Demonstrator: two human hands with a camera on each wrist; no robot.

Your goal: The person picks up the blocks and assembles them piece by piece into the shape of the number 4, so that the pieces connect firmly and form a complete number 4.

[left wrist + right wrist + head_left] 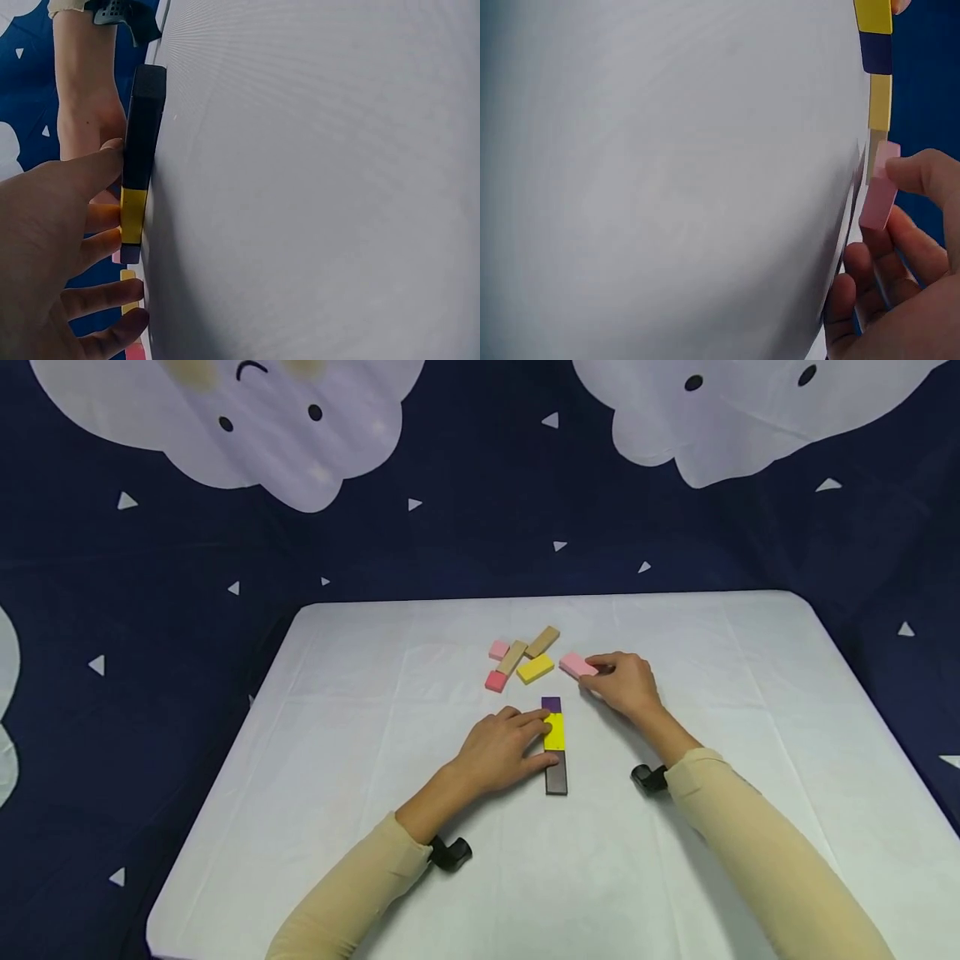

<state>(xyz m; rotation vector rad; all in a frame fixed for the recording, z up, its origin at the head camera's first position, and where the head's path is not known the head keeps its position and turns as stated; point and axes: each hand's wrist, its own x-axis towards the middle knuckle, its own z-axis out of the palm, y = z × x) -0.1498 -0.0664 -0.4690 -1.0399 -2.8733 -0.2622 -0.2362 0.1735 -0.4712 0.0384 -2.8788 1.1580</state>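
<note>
A row of blocks lies end to end on the table: a purple block (pixel 551 703), a yellow block (pixel 556 739) and a dark grey block (pixel 557 781) nearest the person. My left hand (pixel 495 752) rests along the row's left side, its thumb touching the dark grey block and fingertips at the yellow one. Beyond the row, my right hand (pixel 628 687) pinches a pink block (pixel 575 664) between thumb and fingers. In the right wrist view that pink block (pixel 879 201) is tilted; whether it touches the table, I cannot tell.
Left of the pinched block lie a second yellow block (pixel 536 669), two tan blocks, one of them a tan plank (pixel 543 642), a small pink block (pixel 498 649) and a red block (pixel 495 682). A white-covered table (pixel 360 710) meets a dark blue patterned cloth behind.
</note>
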